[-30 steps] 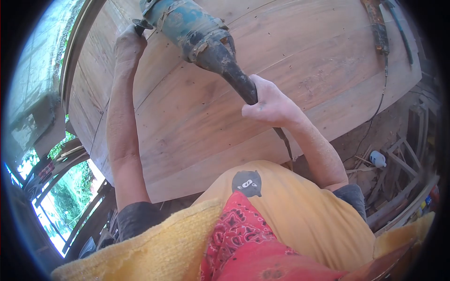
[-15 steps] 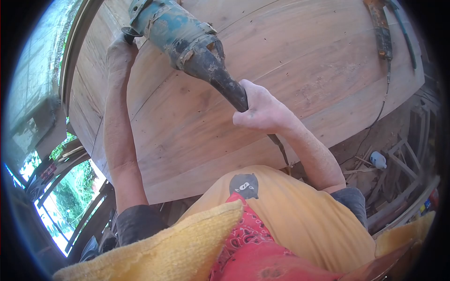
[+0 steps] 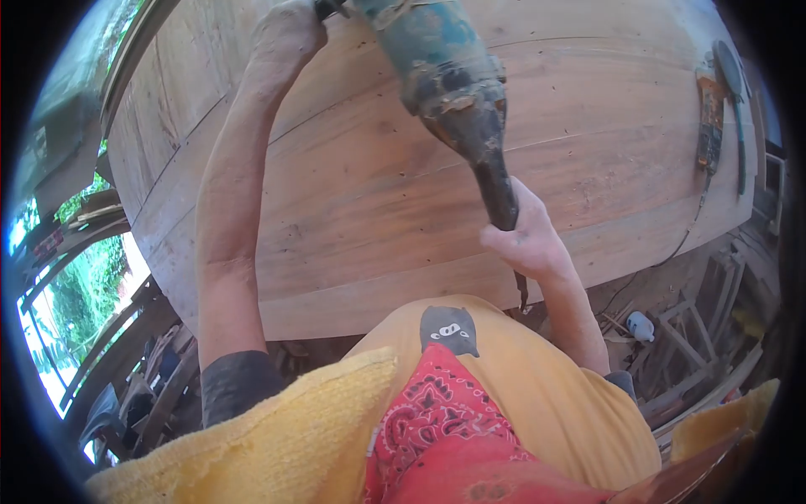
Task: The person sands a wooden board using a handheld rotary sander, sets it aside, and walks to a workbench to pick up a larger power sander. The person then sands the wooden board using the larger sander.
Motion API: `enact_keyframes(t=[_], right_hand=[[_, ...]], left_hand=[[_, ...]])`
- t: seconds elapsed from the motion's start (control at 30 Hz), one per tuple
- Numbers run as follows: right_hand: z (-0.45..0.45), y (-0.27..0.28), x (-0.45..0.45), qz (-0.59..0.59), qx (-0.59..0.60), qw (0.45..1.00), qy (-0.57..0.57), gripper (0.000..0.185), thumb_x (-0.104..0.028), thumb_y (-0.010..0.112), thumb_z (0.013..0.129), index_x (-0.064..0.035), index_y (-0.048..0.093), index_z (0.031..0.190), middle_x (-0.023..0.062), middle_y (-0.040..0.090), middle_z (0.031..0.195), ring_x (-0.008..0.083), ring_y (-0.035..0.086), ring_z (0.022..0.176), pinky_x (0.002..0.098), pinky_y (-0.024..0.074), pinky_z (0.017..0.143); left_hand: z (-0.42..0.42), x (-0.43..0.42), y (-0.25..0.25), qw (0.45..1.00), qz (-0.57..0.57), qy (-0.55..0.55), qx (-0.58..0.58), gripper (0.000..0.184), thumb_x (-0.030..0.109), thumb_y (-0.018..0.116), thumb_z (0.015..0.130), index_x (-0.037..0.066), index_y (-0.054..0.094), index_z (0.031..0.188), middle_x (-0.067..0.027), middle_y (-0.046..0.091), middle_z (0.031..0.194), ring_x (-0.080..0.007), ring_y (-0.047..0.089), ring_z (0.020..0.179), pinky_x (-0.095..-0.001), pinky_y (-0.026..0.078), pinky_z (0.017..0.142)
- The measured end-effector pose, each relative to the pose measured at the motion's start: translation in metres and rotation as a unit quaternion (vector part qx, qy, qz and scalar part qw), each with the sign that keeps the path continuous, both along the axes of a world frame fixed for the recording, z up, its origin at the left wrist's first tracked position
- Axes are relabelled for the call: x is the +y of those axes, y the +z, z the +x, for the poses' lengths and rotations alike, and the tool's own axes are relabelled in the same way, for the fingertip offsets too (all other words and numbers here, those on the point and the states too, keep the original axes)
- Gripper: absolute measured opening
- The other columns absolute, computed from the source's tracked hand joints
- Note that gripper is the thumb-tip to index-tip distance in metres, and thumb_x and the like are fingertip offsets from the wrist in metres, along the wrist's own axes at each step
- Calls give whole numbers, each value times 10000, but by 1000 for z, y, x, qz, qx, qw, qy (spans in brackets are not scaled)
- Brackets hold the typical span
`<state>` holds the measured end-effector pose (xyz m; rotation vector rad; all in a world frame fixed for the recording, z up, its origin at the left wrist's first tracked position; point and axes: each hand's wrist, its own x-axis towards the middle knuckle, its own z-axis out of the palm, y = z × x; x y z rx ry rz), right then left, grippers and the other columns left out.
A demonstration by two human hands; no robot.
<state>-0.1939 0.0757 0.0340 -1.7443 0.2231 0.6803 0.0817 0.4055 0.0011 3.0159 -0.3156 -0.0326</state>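
A worn teal and black angle grinder [image 3: 441, 59] slants over a broad wooden panel [image 3: 361, 202]. Its working end lies beyond the top of the view, so contact with the wood is hidden. My right hand [image 3: 531, 237] is closed around the black rear handle, from which the cord [image 3: 521, 290] hangs. At the upper edge, my left hand [image 3: 290, 34] wraps the dark side handle [image 3: 329, 8], only partly visible.
An orange and black corded power tool [image 3: 710, 126] lies on the panel's right side, beside a dark round disc [image 3: 727, 71]. Scrap wood frames [image 3: 693, 328] and a white container [image 3: 640, 326] are on the ground at right. Wooden pieces [image 3: 172, 378] crowd the lower left.
Both my hands and the grinder have moved right in view; the left hand and the tool's body are higher, the right hand lower. The grinder stands more upright. My view has shifted somewhat.
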Motion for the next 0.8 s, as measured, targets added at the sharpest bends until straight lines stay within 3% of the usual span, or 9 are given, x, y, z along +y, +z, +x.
enact_keyframes(t=[0.03,0.2,0.33,0.43,0.47,0.53,0.63,0.73,0.8], right_hand=[[-1,2,-2,4,9,1000,-14,337,-124,689,765,11,579,1053,8,493,830,124,486,781,292,471,729],[11,8,6,21,43,997,-58,320,-87,680,774,-9,599,1074,-50,475,842,56,458,757,253,434,647],[38,1,60,26,43,999,-6,373,-60,682,786,4,592,1142,-47,516,742,57,488,594,252,412,533],[36,-33,107,42,-35,996,69,373,-77,690,777,2,580,1124,-33,507,751,68,488,590,264,438,542],[40,-27,122,43,-8,995,87,360,-108,699,778,7,573,1095,-4,516,778,102,507,655,290,464,607],[36,-7,142,40,57,991,116,356,-170,717,780,18,559,1037,53,533,833,170,545,786,344,514,737],[33,-9,146,32,18,991,131,387,-193,720,775,27,558,1049,66,540,855,180,546,815,347,513,775],[19,-11,126,42,33,993,108,367,-167,713,775,27,564,1050,52,531,841,171,540,809,340,512,774],[11,-13,99,30,28,997,68,364,-113,702,771,9,581,1092,4,530,811,100,523,700,289,468,632]], left_hand=[[-11,-24,23,996,-89,7,3,239,76,641,895,112,762,1098,-212,764,1017,-409,739,992,-501,582,836],[11,-23,24,1000,-24,14,11,265,34,622,878,92,771,1090,-243,755,1040,-404,738,1025,-520,578,866],[3,54,24,998,10,57,-6,235,80,641,903,88,770,1099,-241,755,1049,-392,734,1051,-524,575,869],[-35,111,43,992,-12,126,2,196,132,636,946,90,770,1082,-236,755,1038,-395,739,1017,-515,581,831],[-42,135,35,992,-5,128,-8,187,150,636,955,91,771,1069,-231,756,1027,-399,742,998,-512,583,814],[-45,184,7,989,53,134,22,233,160,618,962,126,741,1158,-214,760,1084,-392,735,1040,-506,580,878],[-46,189,8,982,90,160,43,277,155,601,964,125,722,1211,-206,758,1136,-384,728,1084,-497,579,924],[-43,162,7,985,87,146,32,262,192,588,987,108,724,1194,-211,754,1124,-401,723,1073,-521,577,908],[-37,122,10,990,55,131,20,229,194,605,979,101,743,1136,-217,755,1075,-408,730,1033,-527,579,865]])
